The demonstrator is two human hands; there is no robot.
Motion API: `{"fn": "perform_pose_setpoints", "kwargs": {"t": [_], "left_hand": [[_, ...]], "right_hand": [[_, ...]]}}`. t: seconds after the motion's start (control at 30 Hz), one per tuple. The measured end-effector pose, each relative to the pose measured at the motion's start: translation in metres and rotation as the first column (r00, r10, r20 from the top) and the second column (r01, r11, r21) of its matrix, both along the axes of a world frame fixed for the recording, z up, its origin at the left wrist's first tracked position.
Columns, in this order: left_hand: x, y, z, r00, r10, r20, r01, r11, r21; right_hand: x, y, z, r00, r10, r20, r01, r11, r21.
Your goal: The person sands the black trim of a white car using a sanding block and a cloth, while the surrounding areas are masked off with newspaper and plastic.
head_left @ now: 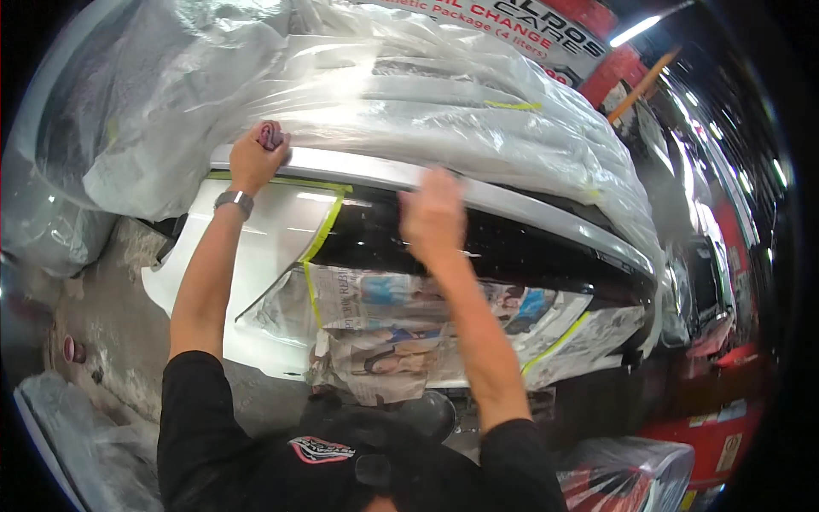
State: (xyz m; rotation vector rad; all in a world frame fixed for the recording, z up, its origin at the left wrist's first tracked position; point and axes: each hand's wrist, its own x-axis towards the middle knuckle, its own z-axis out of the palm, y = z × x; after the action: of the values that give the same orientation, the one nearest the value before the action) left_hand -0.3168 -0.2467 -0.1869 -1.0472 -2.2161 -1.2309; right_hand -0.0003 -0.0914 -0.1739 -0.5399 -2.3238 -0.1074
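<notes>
My left hand (252,164) is closed round a crumpled purplish-grey cloth (270,135), just above the left end of a long silver strip (358,169). My right hand (435,218) is over the black glossy panel (363,229), its upper part reaching the silver strip. Motion smears its fingers; a small reddish bit shows at its left side, but I cannot make out whether it is held. Yellow-green masking tape (328,224) divides the black panel from a white panel (271,224). Newspaper (375,333) is taped over the area below the black panel.
Clear plastic sheeting (401,94) drapes over the vehicle behind the strip. A small reddish cup (74,348) stands on the stained floor at left. Another plastic-wrapped thing (636,469) is at lower right, near a red cabinet-like object (725,452). A printed banner (529,34) hangs behind.
</notes>
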Motion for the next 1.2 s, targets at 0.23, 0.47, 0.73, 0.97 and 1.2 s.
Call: {"fn": "perform_pose_setpoints", "kwargs": {"t": [0.23, 0.47, 0.73, 0.97, 1.2], "left_hand": [[0.012, -0.022, 0.037, 0.903, -0.156, 0.401, 0.255, 0.944, -0.208], [-0.003, -0.005, 0.021, 0.99, -0.117, 0.08, 0.13, 0.973, -0.191], [-0.012, -0.008, 0.018, 0.945, -0.163, 0.284, 0.225, 0.953, -0.202], [-0.041, 0.041, 0.037, 0.869, -0.356, 0.344, 0.475, 0.797, -0.373], [-0.061, 0.092, 0.041, 0.923, -0.184, 0.337, 0.303, 0.889, -0.343]], "right_hand": [[0.037, 0.03, 0.019, 0.972, 0.158, 0.173, -0.137, 0.982, -0.128], [0.021, 0.011, 0.009, 0.986, 0.021, 0.163, -0.017, 1.0, -0.026], [0.046, 0.063, 0.022, 0.945, 0.196, 0.263, -0.179, 0.98, -0.088], [0.052, 0.068, 0.002, 0.981, -0.123, 0.152, 0.134, 0.989, -0.06], [0.05, 0.069, -0.008, 0.993, -0.078, 0.087, 0.083, 0.995, -0.057]]}}
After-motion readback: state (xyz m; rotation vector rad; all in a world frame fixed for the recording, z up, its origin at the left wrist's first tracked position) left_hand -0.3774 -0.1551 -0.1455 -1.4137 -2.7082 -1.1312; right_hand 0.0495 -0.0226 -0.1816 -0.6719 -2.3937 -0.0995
